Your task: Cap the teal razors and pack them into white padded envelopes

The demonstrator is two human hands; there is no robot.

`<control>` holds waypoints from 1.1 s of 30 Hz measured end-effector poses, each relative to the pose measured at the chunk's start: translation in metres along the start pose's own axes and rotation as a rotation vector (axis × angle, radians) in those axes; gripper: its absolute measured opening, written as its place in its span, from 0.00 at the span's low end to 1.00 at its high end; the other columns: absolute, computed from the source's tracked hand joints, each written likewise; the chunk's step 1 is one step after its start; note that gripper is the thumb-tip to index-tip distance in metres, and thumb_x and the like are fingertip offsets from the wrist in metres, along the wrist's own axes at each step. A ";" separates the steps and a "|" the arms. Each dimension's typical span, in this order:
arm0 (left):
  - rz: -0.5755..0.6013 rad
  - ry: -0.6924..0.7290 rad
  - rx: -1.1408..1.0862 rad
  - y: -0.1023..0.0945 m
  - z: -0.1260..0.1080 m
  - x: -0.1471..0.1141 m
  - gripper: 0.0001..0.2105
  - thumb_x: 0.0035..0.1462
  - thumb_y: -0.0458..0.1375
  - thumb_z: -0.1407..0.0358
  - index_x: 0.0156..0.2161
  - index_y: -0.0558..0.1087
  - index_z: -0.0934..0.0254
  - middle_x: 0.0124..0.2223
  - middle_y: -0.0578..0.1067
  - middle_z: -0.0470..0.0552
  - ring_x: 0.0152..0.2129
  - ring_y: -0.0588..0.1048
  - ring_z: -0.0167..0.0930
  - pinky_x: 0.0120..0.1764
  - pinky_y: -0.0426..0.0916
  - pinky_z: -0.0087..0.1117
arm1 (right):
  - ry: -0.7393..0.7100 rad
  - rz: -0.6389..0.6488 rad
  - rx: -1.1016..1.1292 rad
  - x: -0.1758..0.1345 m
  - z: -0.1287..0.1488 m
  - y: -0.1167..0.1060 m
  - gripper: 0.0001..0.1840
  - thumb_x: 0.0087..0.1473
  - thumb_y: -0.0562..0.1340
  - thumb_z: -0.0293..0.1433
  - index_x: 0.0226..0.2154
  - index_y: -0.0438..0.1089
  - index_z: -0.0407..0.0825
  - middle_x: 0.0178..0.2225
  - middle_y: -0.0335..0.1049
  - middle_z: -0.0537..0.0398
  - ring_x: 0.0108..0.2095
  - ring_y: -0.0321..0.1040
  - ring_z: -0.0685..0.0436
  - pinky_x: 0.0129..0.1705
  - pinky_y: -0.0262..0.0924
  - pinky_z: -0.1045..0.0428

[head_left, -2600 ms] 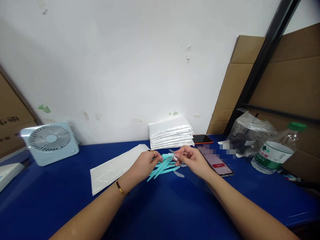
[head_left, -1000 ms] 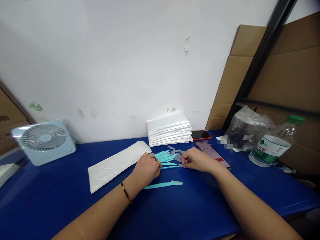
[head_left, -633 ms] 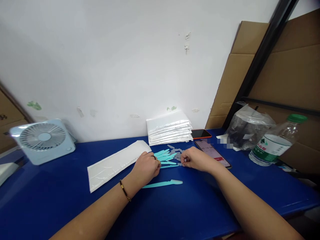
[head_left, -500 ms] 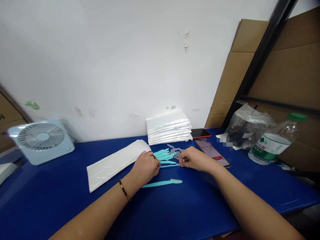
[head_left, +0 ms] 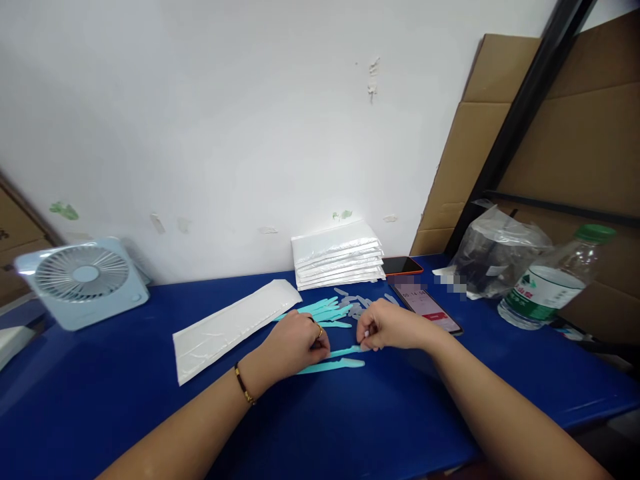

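Observation:
My left hand (head_left: 300, 341) is closed around the handle of a turquoise eyebrow razor (head_left: 343, 351). At the razor's blade end, my right hand (head_left: 380, 325) pinches with thumb and fingers; what exactly sits in that pinch is mostly hidden, though it looks like a small clear cap on the blade. Just in front, a second eyebrow razor (head_left: 334, 365) lies flat on the blue table, roughly parallel to the held one. Behind my hands are a pile of turquoise razors (head_left: 323, 309) and, to their right, several small translucent grey caps (head_left: 353, 303).
A white bubble mailer (head_left: 235, 327) lies left of the pile, and a stack of mailers (head_left: 337, 257) rests against the wall. On the right are a phone with a timer (head_left: 425, 303), a second phone (head_left: 403, 266), a plastic bag (head_left: 495, 250) and a water bottle (head_left: 545, 293). A fan (head_left: 85, 280) stands left.
Both hands have come toward me, bringing the razor away from the pile and nearer the one lying in front. More of the caps and pile now shows behind them.

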State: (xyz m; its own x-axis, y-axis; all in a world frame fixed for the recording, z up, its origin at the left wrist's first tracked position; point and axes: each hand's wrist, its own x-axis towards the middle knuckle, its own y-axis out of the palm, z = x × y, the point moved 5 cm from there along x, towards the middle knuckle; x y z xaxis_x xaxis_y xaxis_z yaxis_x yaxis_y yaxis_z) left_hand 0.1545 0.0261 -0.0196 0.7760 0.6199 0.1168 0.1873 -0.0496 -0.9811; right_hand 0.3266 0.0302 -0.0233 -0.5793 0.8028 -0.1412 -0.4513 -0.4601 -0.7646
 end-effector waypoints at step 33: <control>-0.058 -0.287 0.063 -0.002 0.024 0.002 0.07 0.52 0.55 0.62 0.27 0.73 0.61 0.27 0.74 0.47 0.27 0.71 0.30 0.31 0.59 0.31 | -0.136 -0.143 -0.235 0.011 -0.011 -0.014 0.07 0.51 0.58 0.28 0.29 0.73 0.48 0.33 0.70 0.53 0.30 0.65 0.49 0.32 0.57 0.56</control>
State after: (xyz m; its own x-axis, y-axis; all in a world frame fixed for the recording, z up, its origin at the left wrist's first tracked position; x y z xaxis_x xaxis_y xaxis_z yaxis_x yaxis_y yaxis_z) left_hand 0.1415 0.0463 -0.0212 0.5615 0.8167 0.1334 0.1815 0.0357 -0.9827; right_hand 0.3338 0.0497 -0.0211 -0.6140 0.7876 0.0515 -0.3746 -0.2334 -0.8973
